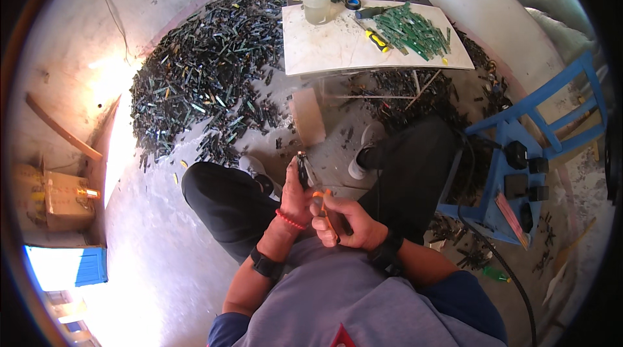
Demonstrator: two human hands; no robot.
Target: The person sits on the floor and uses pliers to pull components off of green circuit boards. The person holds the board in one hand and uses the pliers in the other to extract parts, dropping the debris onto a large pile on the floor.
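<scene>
My left hand [295, 198], a red bead bracelet at its wrist, is closed around a narrow dark strip-like piece [302, 170] that points away from me. What kind of part it is, I cannot make out. In my right hand [357, 222] are pliers [329, 220] with orange and black handles, gripped in the fist. The pliers' head lies close beside my left palm, and I cannot tell whether it touches the strip. Both hands are held over my lap, between my knees.
Ahead stands a low white table [350, 55] with green circuit boards [412, 29], a yellow-black screwdriver [377, 41], a tape roll [352, 4] and a cup of cloudy liquid [317, 6]. Dark strips heap [201, 81] at far left. A blue chair [519, 146] holding black blocks is right.
</scene>
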